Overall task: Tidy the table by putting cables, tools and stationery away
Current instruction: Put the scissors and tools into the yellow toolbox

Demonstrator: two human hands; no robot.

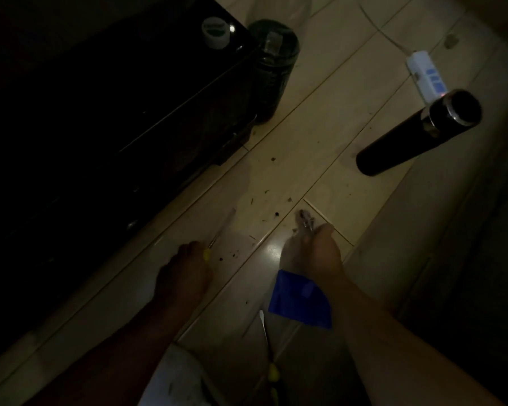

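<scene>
The scene is dim. My left hand (185, 271) grips a yellow-handled screwdriver (214, 244) whose thin shaft points up and away over the tiled floor. My right hand (314, 253) pinches a small metal tool or clip (305, 221) with its tip near a tile seam. A blue flat piece (299, 303) sits under my right wrist. A second yellow-handled screwdriver (269, 347) lies on the floor between my forearms, blade pointing away.
A dark glossy cabinet (100, 112) fills the left, with a white cap (216, 32) on top. A dark jar (273, 68) stands at its corner. A black cylinder (417, 133) and a white power strip (425, 74) with cable lie at right. Small debris dots the tiles.
</scene>
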